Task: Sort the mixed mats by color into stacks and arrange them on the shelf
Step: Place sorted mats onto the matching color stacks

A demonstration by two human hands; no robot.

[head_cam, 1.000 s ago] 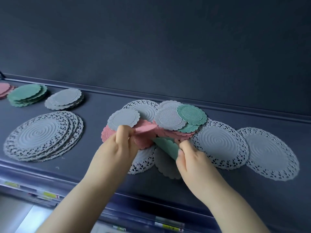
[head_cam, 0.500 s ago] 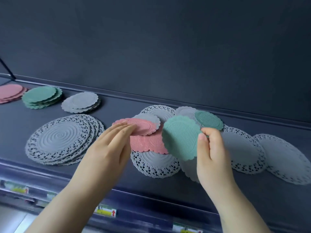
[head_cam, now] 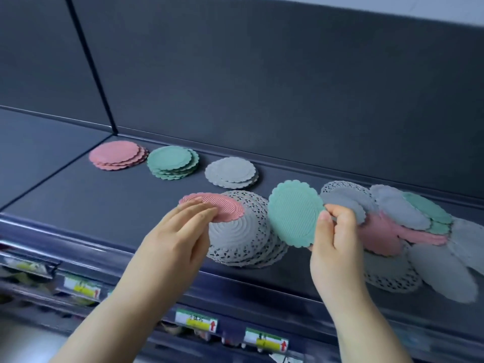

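Shelf (head_cam: 78,195): dark, flat, with a dark back panel behind it; price labels (head_cam: 196,323) hang along its front edge.
Pink stack (head_cam: 115,154): small scalloped mats piled at the far left, near the back.
Green stack (head_cam: 171,161): just right of the pink one, a taller pile.
Small grey stack (head_cam: 230,171): right of the green, also near the back.
Left hand (head_cam: 178,231): fingers nearly straight and close together, fingertips (head_cam: 207,212) lying on top of a pink mat (head_cam: 225,206); the thumb is hidden, so a grip from below cannot be confirmed.
Pink mat: ribbed, held roughly level above the lace stack.
Lace stack (head_cam: 243,237): large grey doily mats fanned slightly, near the shelf's front.
Right hand (head_cam: 335,239): thumb and curled fingers pinch the right edge of a green mat (head_cam: 294,213).
Green mat: tilted up on edge, clear of the shelf, between the lace stack and the pile.
Mixed pile (head_cam: 408,226): grey, pink and green mats overlapping unsorted at the right, blurred toward the edge.
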